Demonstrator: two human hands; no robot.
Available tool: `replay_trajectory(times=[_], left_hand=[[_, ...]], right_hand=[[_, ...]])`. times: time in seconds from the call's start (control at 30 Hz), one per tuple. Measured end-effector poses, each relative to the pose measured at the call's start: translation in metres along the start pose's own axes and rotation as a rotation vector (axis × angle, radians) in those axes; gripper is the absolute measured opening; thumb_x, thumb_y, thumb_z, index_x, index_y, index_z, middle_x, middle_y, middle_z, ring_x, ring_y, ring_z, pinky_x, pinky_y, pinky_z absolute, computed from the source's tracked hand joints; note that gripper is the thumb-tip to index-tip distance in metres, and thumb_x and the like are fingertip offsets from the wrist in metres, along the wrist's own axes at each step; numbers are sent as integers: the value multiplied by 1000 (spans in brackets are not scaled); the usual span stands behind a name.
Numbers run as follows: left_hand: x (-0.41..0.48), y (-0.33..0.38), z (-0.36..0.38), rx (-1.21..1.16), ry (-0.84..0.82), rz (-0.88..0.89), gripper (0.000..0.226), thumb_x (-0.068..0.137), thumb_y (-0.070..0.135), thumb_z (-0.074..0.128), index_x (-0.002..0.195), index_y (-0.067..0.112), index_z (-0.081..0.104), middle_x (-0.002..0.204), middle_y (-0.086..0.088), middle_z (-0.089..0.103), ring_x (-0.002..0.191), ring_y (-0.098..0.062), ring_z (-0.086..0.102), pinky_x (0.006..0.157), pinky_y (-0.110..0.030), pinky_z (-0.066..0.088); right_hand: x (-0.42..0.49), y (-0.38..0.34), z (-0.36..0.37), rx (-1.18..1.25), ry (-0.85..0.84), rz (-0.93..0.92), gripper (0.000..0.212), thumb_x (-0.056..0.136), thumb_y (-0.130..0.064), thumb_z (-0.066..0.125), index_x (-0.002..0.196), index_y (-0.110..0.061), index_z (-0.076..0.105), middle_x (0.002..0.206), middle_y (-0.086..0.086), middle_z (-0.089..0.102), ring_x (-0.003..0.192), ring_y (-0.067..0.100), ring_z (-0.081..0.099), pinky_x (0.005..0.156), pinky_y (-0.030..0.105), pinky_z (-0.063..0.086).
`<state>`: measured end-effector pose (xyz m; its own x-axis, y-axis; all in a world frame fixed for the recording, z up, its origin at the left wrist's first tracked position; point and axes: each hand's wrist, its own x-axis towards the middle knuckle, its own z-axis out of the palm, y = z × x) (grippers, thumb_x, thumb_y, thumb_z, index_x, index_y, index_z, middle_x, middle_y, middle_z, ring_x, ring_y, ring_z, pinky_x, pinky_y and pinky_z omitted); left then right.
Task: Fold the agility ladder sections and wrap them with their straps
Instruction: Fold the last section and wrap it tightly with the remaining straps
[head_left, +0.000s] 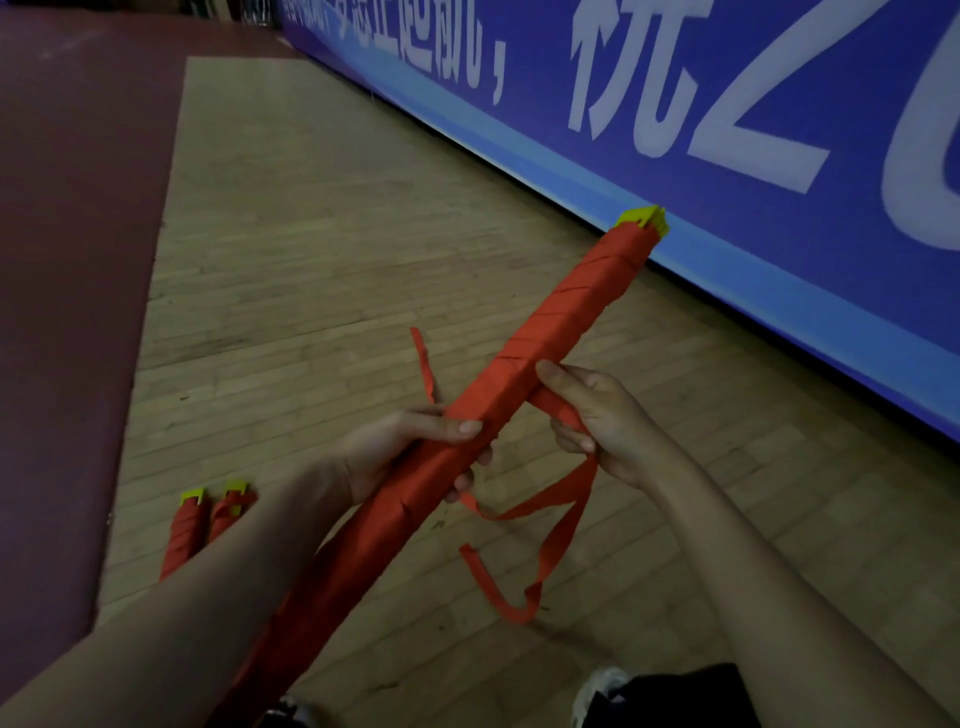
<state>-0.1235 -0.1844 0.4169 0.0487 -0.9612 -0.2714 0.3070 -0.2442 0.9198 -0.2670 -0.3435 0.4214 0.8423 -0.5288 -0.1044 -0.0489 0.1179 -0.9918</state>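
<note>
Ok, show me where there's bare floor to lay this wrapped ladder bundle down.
Bare wood floor stretches ahead, between the maroon strip on the left and the blue banner on the right. More lies right of the loose strap, below the banner. Crowded: lower left, where two wrapped bundles lie.

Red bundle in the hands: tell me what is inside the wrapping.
Only yellow ends poke out at the far tip of the bundle. The red strap is wound over everything else, so the rest inside is hidden.

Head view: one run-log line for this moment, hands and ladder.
phase: strap wrap | left hand: grips ladder bundle | right hand: holds loose strap | wood floor: two wrapped bundles, left
</note>
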Motion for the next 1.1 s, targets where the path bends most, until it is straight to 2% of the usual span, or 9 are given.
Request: replay_trajectory(times=[0.13, 0.3, 0.43, 0.57, 0.73, 0.83, 0.9, 1.03, 1.1], left_hand=[[2, 2, -4, -15, 24, 30, 68, 44, 35, 92, 95, 6, 58, 79, -11, 63, 55, -20, 58, 50, -28, 50], [-1, 10, -6, -13, 44, 84, 73, 45, 32, 90, 101, 2, 54, 77, -12, 63, 52, -21, 57, 49, -27, 49], [-1, 8, -6, 12, 99, 72, 56, 60, 23, 73, 107, -1, 54, 81, -14, 62, 55, -22, 61, 50, -27, 50], [3, 3, -4, 97, 224, 47, 50, 68, 24, 67, 112, 1, 58, 91, -13, 64, 63, -15, 66, 55, -25, 51], [8, 3, 11, 111, 320, 48, 25, 85, 8, 61, 109, 2, 58, 86, -12, 62, 52, -10, 63, 47, -20, 48], [11, 2, 9, 74, 348, 35, 28, 84, 10, 63, 111, 0, 59, 88, -17, 65, 54, -20, 63, 49, -24, 50], [13, 3, 8, 127, 380, 29, 29, 81, 13, 67, 108, 3, 62, 86, -17, 69, 57, -26, 62, 52, -27, 51], [23, -4, 16, 356, 523, 118, 19, 81, 6, 71, 95, 14, 62, 75, -11, 65, 49, -20, 60, 47, -28, 51], [28, -12, 18, 613, 613, 193, 24, 80, 14, 73, 100, 19, 61, 71, -4, 63, 56, -21, 62, 58, -38, 56]], right_hand=[[-1, 3, -5, -77, 70, -59, 25, 93, -28, 57, 99, -6, 67, 49, -4, 45, 33, 5, 33, 36, 16, 26], [-5, 1, -11, -188, 118, -42, 24, 88, -19, 65, 96, 3, 67, 47, -3, 47, 34, 4, 37, 37, 15, 30], [-4, 2, -13, -257, 176, -21, 39, 76, -20, 77, 93, 12, 64, 55, 5, 43, 36, 6, 35, 36, 18, 29], [-5, 1, -13, -352, 251, -50, 39, 72, -29, 81, 88, 4, 67, 55, 5, 43, 36, 6, 36, 36, 20, 27], [-1, 5, -5, -455, 306, -112, 45, 74, -43, 77, 78, 0, 66, 52, 6, 50, 39, 11, 44, 40, 21, 32], [1, 6, -1, -473, 296, -99, 44, 77, -46, 74, 76, -3, 66, 48, 0, 48, 38, 9, 44, 40, 21, 33], [1, 5, 2, -469, 310, -116, 41, 80, -46, 71, 67, -8, 63, 43, -5, 47, 37, 6, 43, 41, 21, 32], [0, 2, 14, -551, 397, -131, 50, 85, -51, 63, 55, -15, 47, 39, -8, 40, 41, 9, 43, 47, 26, 34], [-1, 2, 19, -567, 430, -106, 55, 85, -55, 60, 51, -17, 40, 42, -8, 38, 45, 11, 43, 51, 29, 34]])
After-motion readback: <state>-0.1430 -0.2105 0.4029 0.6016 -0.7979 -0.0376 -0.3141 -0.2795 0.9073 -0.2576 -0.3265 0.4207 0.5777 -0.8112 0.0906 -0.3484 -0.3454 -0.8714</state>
